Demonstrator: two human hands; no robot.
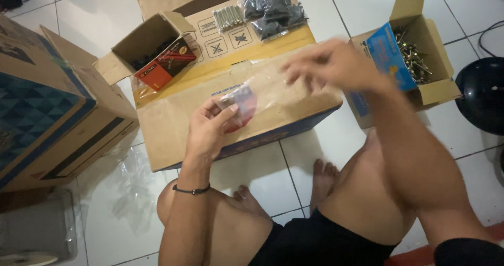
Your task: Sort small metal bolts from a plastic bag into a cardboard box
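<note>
Left hand (210, 127) pinches the lower left end of a clear plastic bag (262, 90) over a flat cardboard box (173, 124); the bag's long axis runs up-right toward the blurred right hand (328, 64), fingers curled at its far end, grip uncertain. Right beyond: open box of screws (415, 56).

The left hand (207, 129) holds a clear bag (247, 100) over a flat carton (173, 124) lying on the floor. Beyond it on the carton sit a small open box (144, 40), loose bolts (228, 18) and bagged parts (273, 9). Right of the right hand (331, 64) stands an open box of screws (425, 51)
</note>
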